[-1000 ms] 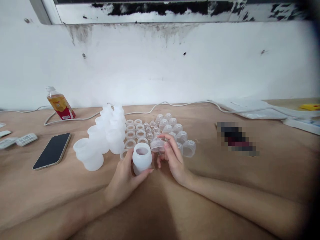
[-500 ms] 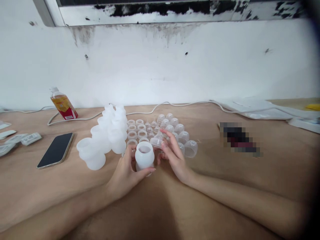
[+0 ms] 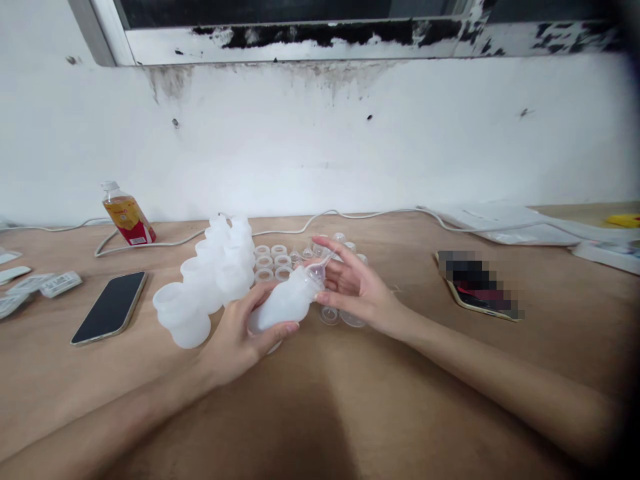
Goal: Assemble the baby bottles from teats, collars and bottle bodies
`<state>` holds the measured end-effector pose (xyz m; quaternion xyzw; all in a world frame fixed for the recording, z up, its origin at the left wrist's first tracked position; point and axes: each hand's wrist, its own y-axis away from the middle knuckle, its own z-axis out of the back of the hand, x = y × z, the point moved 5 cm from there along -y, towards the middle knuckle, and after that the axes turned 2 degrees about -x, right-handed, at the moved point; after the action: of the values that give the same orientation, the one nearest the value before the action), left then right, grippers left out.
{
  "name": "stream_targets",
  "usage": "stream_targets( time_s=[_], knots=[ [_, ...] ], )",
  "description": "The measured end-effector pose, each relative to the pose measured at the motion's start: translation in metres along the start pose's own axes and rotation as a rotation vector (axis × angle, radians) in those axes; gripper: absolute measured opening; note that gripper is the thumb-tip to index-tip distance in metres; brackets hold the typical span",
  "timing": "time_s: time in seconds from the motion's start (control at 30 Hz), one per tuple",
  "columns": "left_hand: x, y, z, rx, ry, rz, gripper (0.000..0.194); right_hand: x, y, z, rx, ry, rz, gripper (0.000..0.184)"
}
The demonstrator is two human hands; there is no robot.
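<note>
My left hand (image 3: 240, 340) is wrapped round a small frosted white bottle (image 3: 285, 303), tilted so its neck points up and right. My right hand (image 3: 350, 287) is at that neck, fingers curled round a clear nipple and ring (image 3: 319, 269) sitting on the bottle's mouth. Behind the hands stand rows of more white bottles (image 3: 215, 273), white rings (image 3: 273, 261) and clear dome caps (image 3: 340, 313), partly hidden by my right hand.
On the wooden table (image 3: 320, 400) lie a dark phone (image 3: 110, 307) at the left, small packets (image 3: 50, 283), a drink bottle (image 3: 127, 217), a white cable (image 3: 350, 215), a blurred-out phone (image 3: 477, 285) at the right, and papers (image 3: 505, 220) at the back right.
The bottle went from standing upright to tilted toward the right. The clear piece in my right hand moved onto the bottle's neck. The view shifted slightly.
</note>
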<state>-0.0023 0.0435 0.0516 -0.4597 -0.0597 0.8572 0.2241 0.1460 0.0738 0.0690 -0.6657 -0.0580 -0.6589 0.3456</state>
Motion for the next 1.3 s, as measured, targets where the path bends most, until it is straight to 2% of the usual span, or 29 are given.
stream_targets(
  time_s=[0.13, 0.27, 0.4, 0.47, 0.57, 0.67, 0.8, 0.87, 0.93, 1.0, 1.07, 1.1, 1.17, 1.23, 1.3],
  knots=[
    [0.002, -0.001, 0.001, 0.051, -0.029, 0.007, 0.040, 0.006, -0.003, 0.008, 0.128, 0.179, -0.024, 0.061],
    [-0.002, -0.005, 0.002, 0.133, 0.048, 0.037, 0.036, 0.015, -0.004, 0.011, 0.265, 0.356, 0.015, 0.037],
    [-0.005, -0.007, 0.001, 0.236, 0.102, 0.104, 0.032, 0.016, -0.006, 0.013, 0.259, 0.440, 0.012, 0.035],
    [-0.006, -0.006, 0.004, 0.176, 0.032, 0.088, 0.036, 0.011, -0.006, 0.014, 0.198, 0.497, -0.050, 0.037],
    [-0.009, -0.003, 0.008, 0.049, -0.137, -0.002, 0.045, 0.001, -0.004, 0.013, 0.123, 0.541, -0.166, 0.031],
    [-0.009, 0.000, 0.007, 0.008, -0.240, -0.072, 0.048, -0.004, -0.002, 0.010, 0.110, 0.603, -0.224, 0.034],
    [-0.004, -0.002, 0.007, -0.022, -0.266, -0.098, 0.048, 0.007, -0.002, 0.013, 0.098, 0.709, -0.079, 0.038],
    [-0.002, -0.004, 0.007, -0.034, -0.262, -0.097, 0.048, 0.012, -0.003, 0.011, 0.183, 0.680, 0.017, 0.051],
    [0.000, -0.005, 0.008, -0.036, -0.262, -0.100, 0.048, 0.012, -0.003, 0.009, 0.255, 0.690, 0.063, 0.049],
    [-0.001, -0.005, 0.008, -0.034, -0.282, -0.117, 0.048, 0.006, -0.003, 0.009, 0.236, 0.714, 0.017, 0.039],
    [-0.002, -0.005, 0.008, -0.027, -0.318, -0.145, 0.049, -0.004, -0.002, 0.009, 0.207, 0.693, -0.112, 0.028],
    [-0.003, -0.004, 0.007, -0.020, -0.337, -0.160, 0.049, -0.008, 0.000, 0.009, 0.210, 0.679, -0.181, 0.028],
    [-0.005, -0.004, 0.006, -0.008, -0.363, -0.183, 0.049, -0.013, 0.002, 0.008, 0.220, 0.692, -0.272, 0.043],
    [-0.005, -0.004, 0.006, -0.008, -0.366, -0.182, 0.049, -0.008, 0.001, 0.011, 0.187, 0.757, -0.246, 0.046],
    [-0.003, -0.005, 0.007, -0.022, -0.345, -0.160, 0.049, 0.004, -0.002, 0.014, 0.162, 0.789, -0.129, 0.033]
  ],
)
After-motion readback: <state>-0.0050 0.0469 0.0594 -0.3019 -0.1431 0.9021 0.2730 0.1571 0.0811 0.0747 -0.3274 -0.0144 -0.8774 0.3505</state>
